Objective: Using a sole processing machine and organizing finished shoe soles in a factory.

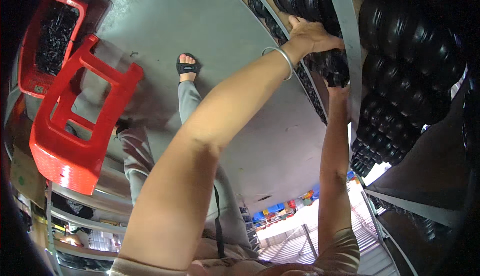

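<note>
My left hand (312, 37), with a silver bangle on its wrist, reaches to a shelf at the upper right. Its thumb and fingers spread around the top end of a bundle of shiny black ribbed parts (330, 66). From below, my right hand (338, 90) grips the lower end of that bundle, its fingers mostly hidden behind it. Just beyond my left hand, a larger stack of black ribbed parts (300, 1) lies on the shelf. A grey metal shelf post (346, 21) stands close beside both hands.
Rows of black ribbed parts (400, 71) fill the shelving to the right. On the left, a red plastic stool (67, 158) is beside a red basket (30, 76) of small dark pieces. My sandaled foot (187, 67) is on the grey floor (150, 16). Colourful bins (275, 209) show behind.
</note>
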